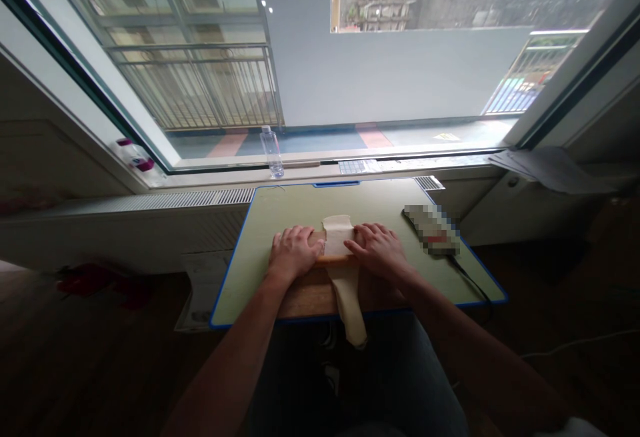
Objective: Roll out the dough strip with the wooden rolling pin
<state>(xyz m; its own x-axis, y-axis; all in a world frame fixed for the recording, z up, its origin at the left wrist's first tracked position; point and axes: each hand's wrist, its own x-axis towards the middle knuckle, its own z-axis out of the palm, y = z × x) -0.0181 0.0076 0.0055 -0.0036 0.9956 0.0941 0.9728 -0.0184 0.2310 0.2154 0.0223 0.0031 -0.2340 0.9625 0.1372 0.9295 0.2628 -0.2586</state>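
A pale strip that looks like dough (339, 227) lies across a wooden board (307, 297), and its near end hangs over the table's front edge. Across the strip runs a wooden rolling pin (337, 261), visible only between my hands. My left hand (295, 250) is closed over the pin's left part, thumb pointing inward at the strip. On the other side, my right hand (377, 249) covers the right part, its thumb also near the strip. Both palms hide the pin's ends, and the fingers reach forward over the board.
The board rests on a small green table (280, 207) with a blue rim. A pixelated device (433, 229) with a dark cable lies at right. Along the windowsill stand a clear bottle (271, 152) and a purple-capped bottle (136, 155); papers (550, 167) lie at right.
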